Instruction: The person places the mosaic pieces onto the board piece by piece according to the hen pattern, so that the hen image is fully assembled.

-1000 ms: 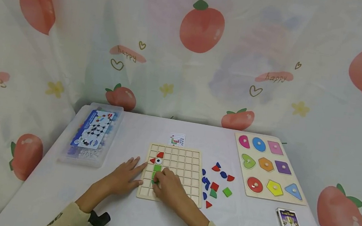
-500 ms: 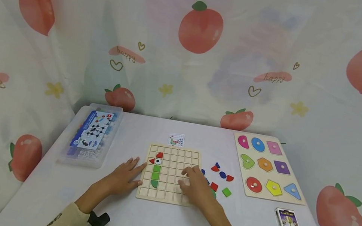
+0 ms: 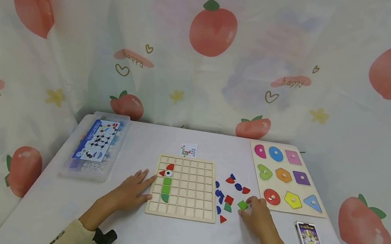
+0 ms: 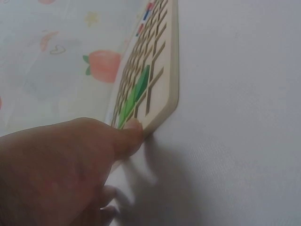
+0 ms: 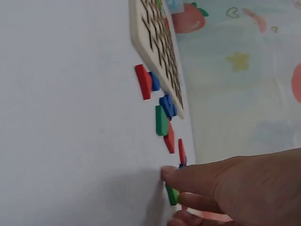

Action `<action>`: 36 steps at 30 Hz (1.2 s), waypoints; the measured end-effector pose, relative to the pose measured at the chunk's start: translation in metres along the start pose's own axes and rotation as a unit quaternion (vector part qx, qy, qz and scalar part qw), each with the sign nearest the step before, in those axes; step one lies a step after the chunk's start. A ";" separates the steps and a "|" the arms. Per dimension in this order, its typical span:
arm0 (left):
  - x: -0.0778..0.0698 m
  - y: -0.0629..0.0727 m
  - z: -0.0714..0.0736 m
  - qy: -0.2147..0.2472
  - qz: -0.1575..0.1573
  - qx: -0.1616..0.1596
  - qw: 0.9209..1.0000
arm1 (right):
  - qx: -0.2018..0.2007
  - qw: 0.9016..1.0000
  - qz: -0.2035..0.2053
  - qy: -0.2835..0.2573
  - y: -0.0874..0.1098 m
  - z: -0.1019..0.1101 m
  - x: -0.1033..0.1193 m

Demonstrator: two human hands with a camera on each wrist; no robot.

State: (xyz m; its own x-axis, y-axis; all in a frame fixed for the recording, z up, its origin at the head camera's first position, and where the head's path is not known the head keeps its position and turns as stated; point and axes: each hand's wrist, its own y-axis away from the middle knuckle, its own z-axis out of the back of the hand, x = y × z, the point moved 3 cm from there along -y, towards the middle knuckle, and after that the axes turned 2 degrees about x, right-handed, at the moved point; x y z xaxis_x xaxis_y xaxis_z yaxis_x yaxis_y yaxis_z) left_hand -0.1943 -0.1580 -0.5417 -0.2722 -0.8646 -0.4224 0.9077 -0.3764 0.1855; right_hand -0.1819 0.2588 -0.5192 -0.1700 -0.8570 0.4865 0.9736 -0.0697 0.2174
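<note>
My left hand (image 3: 132, 191) lies with fingers spread at the left side of a wooden grid board (image 3: 187, 214), its thumb (image 4: 131, 129) pressing the edge. On the board's left columns stand a red quarter-round piece, a red triangle, a white eye tile (image 3: 169, 173), two green squares (image 3: 166, 185) and a green quarter-round piece (image 3: 164, 197). Right of the board, my right hand (image 3: 258, 217) has thumb and fingers at opposite edges of a loose green square tile (image 3: 242, 205), pinching it on the table. In the right wrist view the thumb partly covers this green tile (image 5: 172, 194).
Loose red, blue and green pieces, including a red square (image 3: 229, 200), lie between board and right hand. A pattern card (image 3: 188, 150) lies behind the board. Around stand a plastic box (image 3: 95, 146), a shape puzzle (image 3: 296, 209) and a card pack (image 3: 310, 240).
My right hand has left the board, where the green quarter-round piece now shows, and moved right to the loose green square. My left hand has stayed at the board's edge.
</note>
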 end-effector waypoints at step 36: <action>0.000 0.000 0.001 -0.005 -0.001 -0.001 1.000 | -0.019 0.995 0.093 -0.041 -0.020 -0.031 0.064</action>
State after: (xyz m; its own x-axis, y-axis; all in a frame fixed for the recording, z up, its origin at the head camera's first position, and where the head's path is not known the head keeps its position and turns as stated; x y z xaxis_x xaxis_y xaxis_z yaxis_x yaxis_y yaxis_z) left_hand -0.1948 -0.1580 -0.5413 -0.2763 -0.8672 -0.4142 0.9077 -0.3771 0.1841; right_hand -0.2069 0.1898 -0.5190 0.0027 -0.8129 0.5824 0.9942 0.0646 0.0856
